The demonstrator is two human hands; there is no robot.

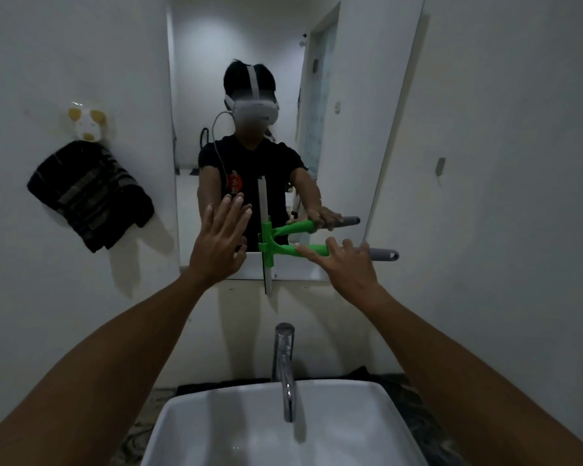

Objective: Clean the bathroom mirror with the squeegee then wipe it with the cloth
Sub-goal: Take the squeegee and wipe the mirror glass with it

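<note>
The bathroom mirror [344, 95] hangs on the white wall above the sink. A squeegee with a green handle [283, 247], a grey grip end and an upright blade is pressed against the mirror's lower part. My right hand [345, 264] holds its handle, index finger stretched along the green part. My left hand [220, 237] is flat on the glass, fingers spread, just left of the blade. A dark striped cloth [90, 193] hangs on the wall left of the mirror. The mirror reflects a person wearing a headset.
A white rectangular sink [377, 418] sits directly below, with a chrome faucet [283, 361] rising at its back. A small wall hook shaped like an animal [86, 124] holds the cloth. A small metal fitting [440, 165] is on the right wall.
</note>
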